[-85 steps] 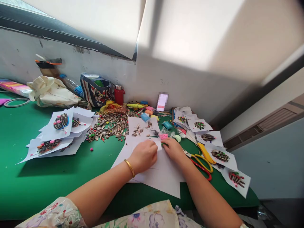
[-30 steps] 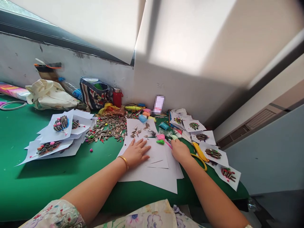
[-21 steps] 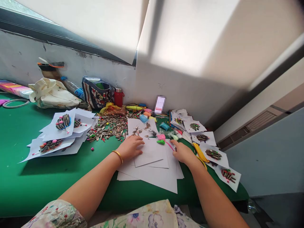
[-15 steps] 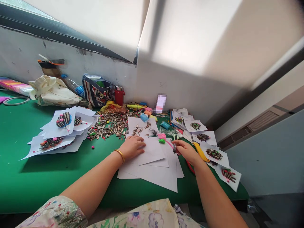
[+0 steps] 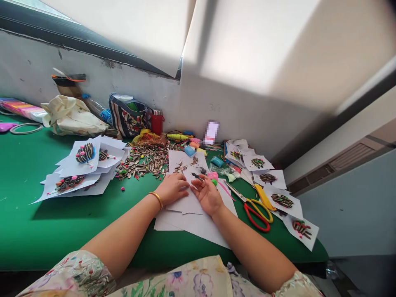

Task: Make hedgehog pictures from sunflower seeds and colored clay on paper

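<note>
My left hand, with a gold bangle at the wrist, rests with its fingers stretched over white paper. Close beside it, my right hand is over the same paper, palm turned partly up. Its fingers and thumb pinch a dark, slim, pen-like thing, partly hidden by the fingers. Just beyond the hands, loose sunflower seeds lie on another white sheet. Pink clay and green clay sit by the right fingertips.
Scissors with red and yellow handles lie at the right. Paper sheets bearing seed figures are stacked at left and spread at right. A seed heap, a red bottle and bags stand behind, near the wall.
My right hand has moved left, from beside the scissors to the paper next to my left hand, carrying the dark slim thing. The scissors now show fully. My left hand stays on the paper.
</note>
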A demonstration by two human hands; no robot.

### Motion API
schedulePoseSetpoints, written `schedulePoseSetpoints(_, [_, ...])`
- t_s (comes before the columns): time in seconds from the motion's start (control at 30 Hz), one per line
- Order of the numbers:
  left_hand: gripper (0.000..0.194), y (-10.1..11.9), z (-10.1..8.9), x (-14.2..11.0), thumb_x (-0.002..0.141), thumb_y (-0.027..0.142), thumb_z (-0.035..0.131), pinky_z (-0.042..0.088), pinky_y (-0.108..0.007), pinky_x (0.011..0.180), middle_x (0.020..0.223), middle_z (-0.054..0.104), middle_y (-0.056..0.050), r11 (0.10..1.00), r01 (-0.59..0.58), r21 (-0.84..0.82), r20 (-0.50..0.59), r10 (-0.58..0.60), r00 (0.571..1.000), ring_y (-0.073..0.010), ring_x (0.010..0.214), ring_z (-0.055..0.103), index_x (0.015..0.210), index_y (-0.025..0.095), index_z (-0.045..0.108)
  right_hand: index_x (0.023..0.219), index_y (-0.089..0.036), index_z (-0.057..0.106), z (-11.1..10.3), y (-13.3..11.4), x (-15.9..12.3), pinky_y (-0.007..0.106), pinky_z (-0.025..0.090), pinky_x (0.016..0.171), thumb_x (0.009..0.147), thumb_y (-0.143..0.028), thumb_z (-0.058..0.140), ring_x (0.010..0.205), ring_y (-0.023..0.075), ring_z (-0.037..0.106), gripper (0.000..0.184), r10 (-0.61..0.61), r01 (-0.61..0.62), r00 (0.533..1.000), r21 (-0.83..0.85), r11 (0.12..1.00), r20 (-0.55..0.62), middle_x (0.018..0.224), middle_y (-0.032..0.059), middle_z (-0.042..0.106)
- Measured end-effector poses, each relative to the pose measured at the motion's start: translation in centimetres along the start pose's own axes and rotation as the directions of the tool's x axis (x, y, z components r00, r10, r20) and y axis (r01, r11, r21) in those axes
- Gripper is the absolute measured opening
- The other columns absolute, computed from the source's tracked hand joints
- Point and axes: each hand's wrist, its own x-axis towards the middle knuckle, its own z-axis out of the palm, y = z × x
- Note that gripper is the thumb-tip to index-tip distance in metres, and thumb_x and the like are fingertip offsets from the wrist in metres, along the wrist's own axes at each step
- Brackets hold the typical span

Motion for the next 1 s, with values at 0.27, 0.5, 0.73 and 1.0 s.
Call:
schedulePoseSetpoints(0.27, [0.029, -0.2, -0.2, 0.1, 0.081, 0.041, 0.07, 0.04, -0.04, 0.096, 0.116, 0.064, -0.004, 0.999, 0.004, -0.048, 0.02, -0.003, 1.0, -0.0264, 0.114, 0.055, 0.107, 0.031, 0.072, 0.115, -0.025, 0.06, -3.7, -1.5, 0.4, 0.036, 0.044, 0.1, 0.083, -0.044, 0.061, 0.112, 0.0185, 0.061, 0.038, -0.165, 0.146, 0.986, -0.333, 0.932, -0.03, 0.105, 0.0042, 0.07])
schedulePoseSetpoints(0.5, [0.029, 0.0, 0.0, -0.1, 0.079, 0.04, 0.072, 0.039, -0.041, 0.097, 0.116, 0.064, -0.004, 0.999, 0.004, -0.045, 0.01, -0.004, 1.0, -0.0267, 0.112, 0.055, 0.107, 0.03, 0.072, 0.092, -0.025, 0.062, -2.6, -2.0, -0.5, 0.037, 0.051, 0.091, 0.077, -0.032, 0.071, 0.073, 0.0121, 0.061, 0.019, -0.143, 0.148, 0.989, -0.319, 0.936, 0.038, 0.074, -0.0044, 0.063])
schedulePoseSetpoints(0.73, [0.027, 0.0, -0.2, 0.0, 0.081, 0.039, 0.071, 0.04, -0.039, 0.095, 0.116, 0.064, -0.004, 0.998, 0.018, -0.052, 0.011, -0.017, 1.0, -0.0256, 0.112, 0.056, 0.105, 0.029, 0.072, 0.091, -0.023, 0.06, -2.7, -0.7, 0.0, 0.031, 0.053, 0.078, 0.078, -0.037, 0.071, 0.057, 0.0099, 0.053, 0.022, -0.094, 0.093, 0.996, -0.257, 0.962, 0.009, 0.057, -0.0065, 0.056])
schedulePoseSetpoints(1.0, [0.027, 0.0, -0.2, -0.1, 0.081, 0.034, 0.069, 0.039, -0.04, 0.097, 0.116, 0.064, -0.003, 0.999, 0.015, -0.043, 0.009, -0.015, 1.0, -0.0258, 0.113, 0.055, 0.108, 0.031, 0.072, 0.091, -0.022, 0.066, -3.2, -0.6, -0.3, 0.029, 0.053, 0.079, 0.082, -0.047, 0.069, 0.063, 0.0113, 0.059, 0.027, -0.09, 0.089, 0.996, -0.266, 0.96, 0.007, 0.06, -0.003, 0.06])
